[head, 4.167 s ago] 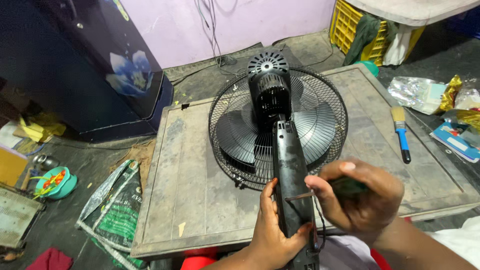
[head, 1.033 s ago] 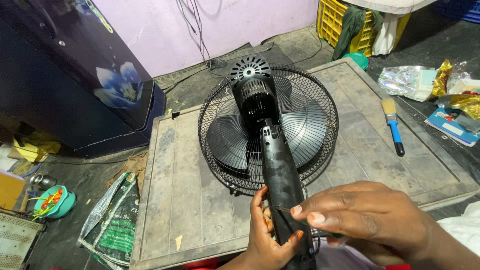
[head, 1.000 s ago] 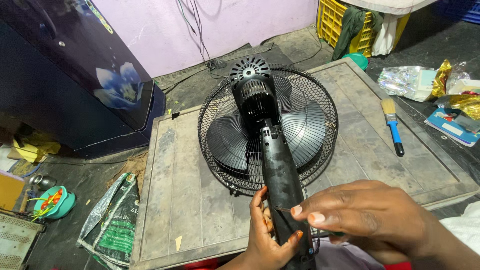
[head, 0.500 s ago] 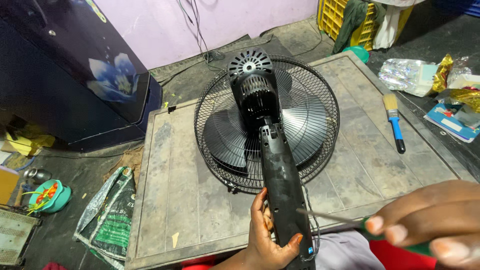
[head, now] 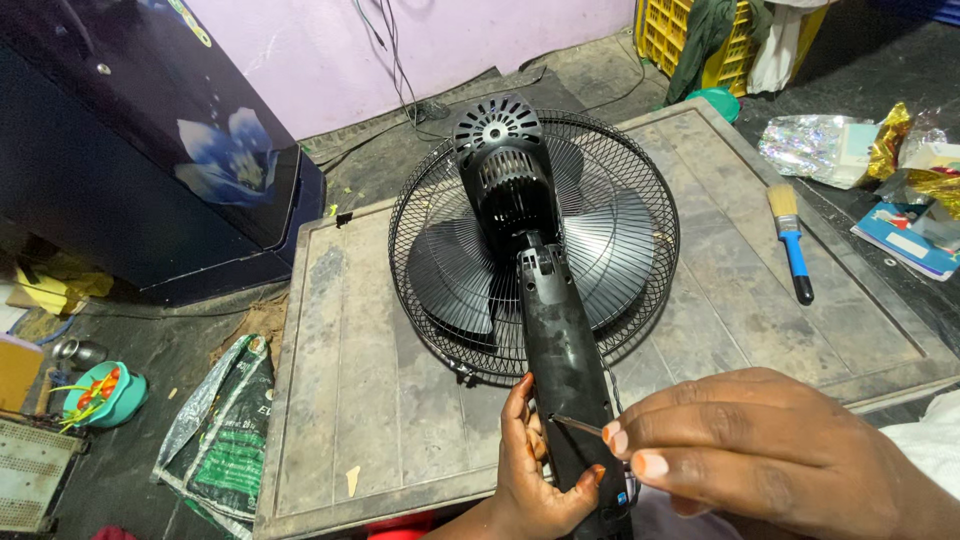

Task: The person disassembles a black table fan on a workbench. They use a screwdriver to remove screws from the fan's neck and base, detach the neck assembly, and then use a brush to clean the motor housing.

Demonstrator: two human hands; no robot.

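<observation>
grey board (head: 380, 400), hands on fan neck (head: 560, 360)

Blue-handled paintbrush (head: 790, 243), yellow crate (head: 668, 32), teal bowl (head: 100, 393)

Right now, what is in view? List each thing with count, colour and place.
fan: 1, black, face down on the board, neck toward the person
board: 1, grey, on the floor
screwdriver: 1, thin metal shaft, tip at the fan neck
paintbrush: 1, blue handle, board's right side
cabinet: 1, dark blue with flower, upper left
crate: 1, yellow, top right
bowl: 1, teal, left floor
left hand: 1, gripping the fan neck
right hand: 1, holding the screwdriver
</observation>
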